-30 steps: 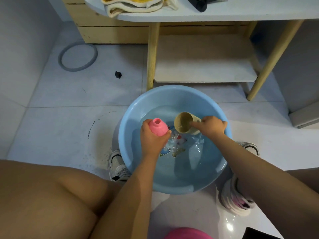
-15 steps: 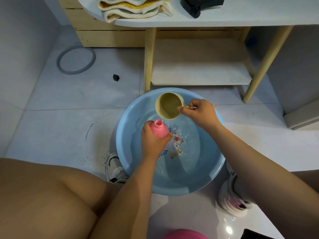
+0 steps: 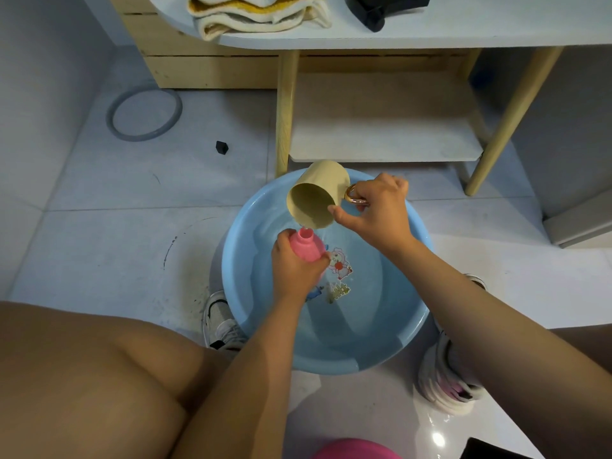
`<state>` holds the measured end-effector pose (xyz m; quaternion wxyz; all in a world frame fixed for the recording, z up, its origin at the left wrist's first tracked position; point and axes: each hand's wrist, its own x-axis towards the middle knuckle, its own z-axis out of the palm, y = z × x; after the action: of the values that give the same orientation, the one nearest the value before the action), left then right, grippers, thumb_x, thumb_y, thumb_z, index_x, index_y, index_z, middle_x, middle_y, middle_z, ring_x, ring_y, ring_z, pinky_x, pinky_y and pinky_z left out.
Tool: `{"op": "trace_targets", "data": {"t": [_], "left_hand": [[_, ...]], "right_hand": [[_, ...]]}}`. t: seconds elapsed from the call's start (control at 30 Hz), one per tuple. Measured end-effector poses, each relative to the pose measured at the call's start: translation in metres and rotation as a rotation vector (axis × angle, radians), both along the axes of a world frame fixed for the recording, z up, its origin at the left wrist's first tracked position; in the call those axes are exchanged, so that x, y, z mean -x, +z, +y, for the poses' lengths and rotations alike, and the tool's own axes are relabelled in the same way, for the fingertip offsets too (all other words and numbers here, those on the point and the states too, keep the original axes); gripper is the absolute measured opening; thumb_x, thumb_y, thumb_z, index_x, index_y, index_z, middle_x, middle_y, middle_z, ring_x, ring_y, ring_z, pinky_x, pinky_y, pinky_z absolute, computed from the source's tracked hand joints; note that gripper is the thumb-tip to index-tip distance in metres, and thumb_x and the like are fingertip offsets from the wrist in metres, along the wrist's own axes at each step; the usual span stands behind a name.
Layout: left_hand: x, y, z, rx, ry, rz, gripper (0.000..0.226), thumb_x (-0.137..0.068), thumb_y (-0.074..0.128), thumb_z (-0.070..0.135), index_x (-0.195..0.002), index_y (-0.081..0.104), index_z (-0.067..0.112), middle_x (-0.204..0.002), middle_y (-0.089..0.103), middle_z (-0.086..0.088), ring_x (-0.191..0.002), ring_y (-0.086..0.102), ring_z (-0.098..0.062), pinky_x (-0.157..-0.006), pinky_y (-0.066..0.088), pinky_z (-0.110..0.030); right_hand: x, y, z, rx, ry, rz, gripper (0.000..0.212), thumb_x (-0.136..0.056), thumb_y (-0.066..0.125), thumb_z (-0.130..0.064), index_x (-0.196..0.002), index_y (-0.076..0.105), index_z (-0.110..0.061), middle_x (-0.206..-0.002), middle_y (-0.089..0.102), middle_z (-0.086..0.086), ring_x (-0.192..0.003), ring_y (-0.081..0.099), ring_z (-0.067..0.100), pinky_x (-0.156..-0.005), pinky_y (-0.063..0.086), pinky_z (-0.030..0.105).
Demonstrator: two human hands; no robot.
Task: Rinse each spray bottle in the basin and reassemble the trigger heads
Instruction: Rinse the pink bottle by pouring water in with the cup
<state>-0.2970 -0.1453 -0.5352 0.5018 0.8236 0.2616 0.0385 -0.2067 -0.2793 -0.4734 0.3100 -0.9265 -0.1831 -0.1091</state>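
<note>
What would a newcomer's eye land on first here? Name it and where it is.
The tan cup, tipped by the right hand over the open neck of the pink bottle, which the left hand grips above the blue basin. Next, the cartoon stickers on the basin's floor, seen through the water.

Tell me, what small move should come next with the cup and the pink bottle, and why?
Probably keep tipping the cup so water runs into the bottle. The right hand holds the cup tilted, lip just above the bottle's open neck; the left hand holds the bottle upright over the basin.
</note>
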Motion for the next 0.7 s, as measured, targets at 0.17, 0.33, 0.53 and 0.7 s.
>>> {"op": "trace_targets", "data": {"t": [0.17,0.33,0.53,0.7], "left_hand": [[-0.0005,-0.0009,0.0001,-0.006,-0.001,0.011,0.076,-0.063,0.086,0.030,-0.125,0.043,0.020,-0.121,0.051,0.001,-0.104,0.050,-0.014,-0.075,0.042,-0.019],[-0.0003,-0.0002,0.0010,-0.004,0.005,0.019,0.076,-0.063,0.087,0.029,-0.124,0.043,0.020,-0.120,0.052,0.001,-0.103,0.050,-0.013,-0.071,0.038,-0.014],[-0.0005,-0.0014,0.0013,-0.005,0.005,0.026,0.075,-0.064,0.086,0.031,-0.124,0.044,0.019,-0.121,0.052,0.001,-0.104,0.051,-0.014,-0.065,0.036,-0.008],[-0.0007,-0.0019,0.0013,-0.012,0.009,0.026,0.075,-0.063,0.086,0.032,-0.125,0.044,0.021,-0.121,0.052,0.001,-0.104,0.052,-0.015,-0.065,0.036,-0.009]], "right_hand": [[-0.0008,0.0003,0.0003,0.013,0.004,-0.055,0.046,-0.073,0.067,-0.052,-0.063,0.059,-0.007,-0.061,0.060,0.003,-0.074,0.039,0.016,-0.074,0.013,0.024],[0.0009,0.0027,0.0006,0.002,0.002,-0.085,0.044,-0.072,0.068,-0.050,-0.060,0.056,-0.009,-0.060,0.057,0.000,-0.074,0.039,0.015,-0.076,0.013,0.023],[0.0029,0.0040,0.0027,-0.023,0.005,-0.152,0.047,-0.069,0.059,-0.055,-0.058,0.054,-0.010,-0.059,0.057,-0.001,-0.072,0.039,0.016,-0.076,0.013,0.022],[0.0020,0.0026,0.0025,-0.045,0.022,-0.210,0.045,-0.069,0.062,-0.052,-0.059,0.056,-0.009,-0.062,0.060,0.000,-0.072,0.046,0.022,-0.079,0.015,0.022]]}}
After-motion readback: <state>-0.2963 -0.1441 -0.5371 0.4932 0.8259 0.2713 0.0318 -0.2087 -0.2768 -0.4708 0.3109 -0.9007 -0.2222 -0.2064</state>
